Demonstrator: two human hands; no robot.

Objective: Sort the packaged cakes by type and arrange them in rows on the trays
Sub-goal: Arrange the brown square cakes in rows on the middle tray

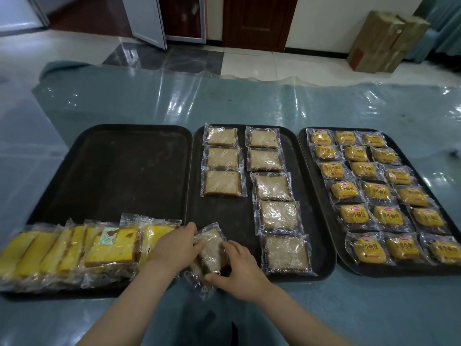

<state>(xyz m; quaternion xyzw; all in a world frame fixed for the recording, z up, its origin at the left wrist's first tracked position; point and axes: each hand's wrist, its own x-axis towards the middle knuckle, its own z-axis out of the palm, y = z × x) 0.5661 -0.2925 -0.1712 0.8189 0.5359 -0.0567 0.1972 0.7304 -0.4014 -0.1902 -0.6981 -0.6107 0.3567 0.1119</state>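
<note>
Three dark trays lie side by side. On the left tray (129, 166) a row of yellow sponge cake packs (74, 250) leans along its near edge. The middle tray (232, 211) carries brown cake slices in clear wrappers, three in its left column (222, 183) and several in its right column (273, 187). The right tray (324, 211) is filled with rows of small yellow-labelled bread packs (376, 192). At the middle tray's near left corner, my left hand (178, 247) and my right hand (239, 269) both grip a tilted brown slice pack (212, 250); more wrapper shows beneath it.
The trays rest on a table under glossy blue-green plastic sheeting (249, 103). Beyond the far edge is tiled floor, a dark wooden door (259, 21) and stacked cardboard boxes (384, 41) at the back right.
</note>
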